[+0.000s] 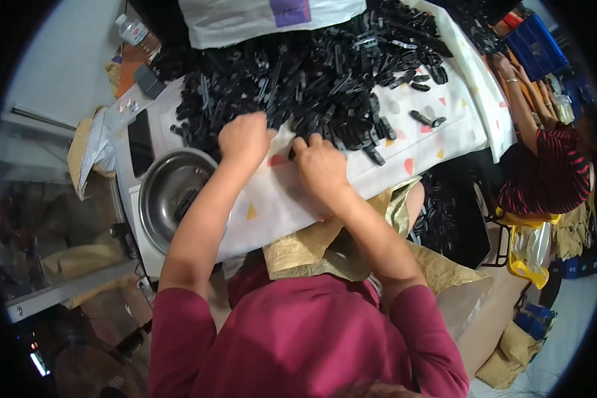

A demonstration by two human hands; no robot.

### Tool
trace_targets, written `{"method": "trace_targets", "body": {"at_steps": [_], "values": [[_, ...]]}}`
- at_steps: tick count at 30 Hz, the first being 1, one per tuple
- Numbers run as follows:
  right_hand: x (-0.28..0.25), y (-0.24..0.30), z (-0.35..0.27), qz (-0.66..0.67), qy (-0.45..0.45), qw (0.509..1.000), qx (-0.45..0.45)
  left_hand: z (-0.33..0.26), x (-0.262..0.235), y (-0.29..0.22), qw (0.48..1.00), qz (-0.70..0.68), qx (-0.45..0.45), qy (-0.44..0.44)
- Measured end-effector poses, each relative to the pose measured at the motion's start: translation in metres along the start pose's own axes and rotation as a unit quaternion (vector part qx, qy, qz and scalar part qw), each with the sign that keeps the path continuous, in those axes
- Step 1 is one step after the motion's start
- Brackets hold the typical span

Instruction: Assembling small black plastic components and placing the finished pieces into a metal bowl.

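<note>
Black plastic parts [312, 79] heaped, both hands [282, 149] curled — fingertips touching pile's edge

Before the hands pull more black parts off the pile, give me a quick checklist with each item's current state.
1. Left hand at the edge of the pile of black parts: ok.
2. Right hand at the pile edge, on the white cloth: ok.
3. What each grip holds: cannot tell, fingers curled.
4. Metal bowl within reach beside the left forearm: ok.
5. Stray parts lie apart from the pile: not ok.
6. Co-worker's hand away from both hands: ok.
</note>
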State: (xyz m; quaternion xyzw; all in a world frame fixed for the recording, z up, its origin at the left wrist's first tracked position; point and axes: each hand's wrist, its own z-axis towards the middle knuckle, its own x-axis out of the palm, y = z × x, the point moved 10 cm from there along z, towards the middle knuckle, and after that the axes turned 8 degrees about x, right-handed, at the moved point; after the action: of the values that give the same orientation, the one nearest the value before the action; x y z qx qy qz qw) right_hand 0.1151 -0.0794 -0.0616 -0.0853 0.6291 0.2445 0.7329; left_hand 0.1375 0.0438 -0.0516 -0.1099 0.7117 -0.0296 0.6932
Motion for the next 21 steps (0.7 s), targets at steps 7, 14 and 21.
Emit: {"method": "trace_targets", "body": {"at_steps": [7, 14, 21], "values": [[0.001, 0.012, 0.011, 0.031, -0.017, 0.996, -0.085, -0.002, 0.017, 0.014, 0.999, 0.033, -0.016, 0.022], [0.010, -0.032, 0.007, 0.624, 0.134, 0.749, 0.179, -0.009, 0.004, 0.013, 0.999, -0.018, 0.047, -0.003], [-0.061, -0.024, -0.015, 0.636, 0.148, 0.754, 0.070, -0.038, -0.028, -0.024, 0.785, -0.598, 0.041, 0.158]]}}
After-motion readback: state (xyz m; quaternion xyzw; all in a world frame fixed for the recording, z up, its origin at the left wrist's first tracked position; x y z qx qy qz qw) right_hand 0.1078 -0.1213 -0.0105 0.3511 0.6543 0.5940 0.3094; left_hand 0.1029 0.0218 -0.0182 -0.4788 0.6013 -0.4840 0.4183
